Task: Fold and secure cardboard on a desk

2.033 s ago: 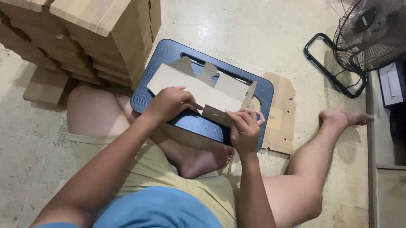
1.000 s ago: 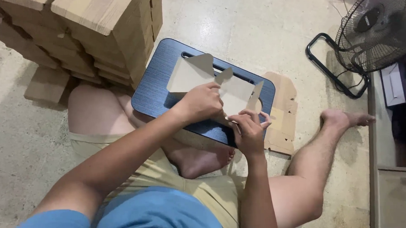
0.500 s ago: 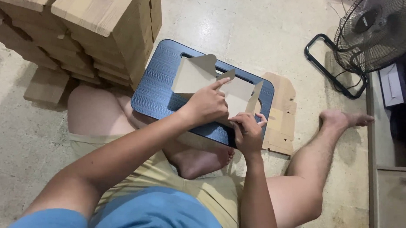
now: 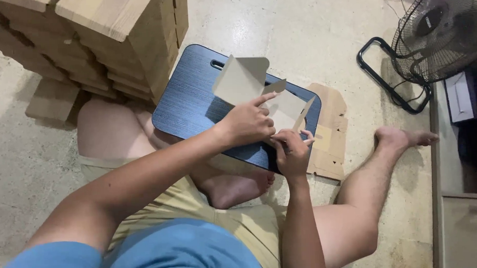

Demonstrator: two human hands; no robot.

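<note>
A grey-brown cardboard box blank [image 4: 247,83] lies partly folded on a dark blue lap tray [image 4: 190,106] resting on my legs. One large flap stands up at the far side, smaller flaps rise at the right. My left hand [image 4: 248,120] presses on the cardboard's middle with the index finger stretched along a fold. My right hand [image 4: 292,150] pinches the near right edge of the same cardboard at the tray's front edge.
A stack of pale wooden blocks [image 4: 103,38] stands at the upper left, touching the tray. Flat brown cardboard blanks [image 4: 328,136] lie on the floor to the right of the tray. A black floor fan [image 4: 436,32] stands at the upper right. My bare foot [image 4: 402,139] rests near it.
The cardboard went from lying almost flat to being folded up, its big flap now raised. My left hand slid rightward along it toward my right hand, which stayed at the near edge.
</note>
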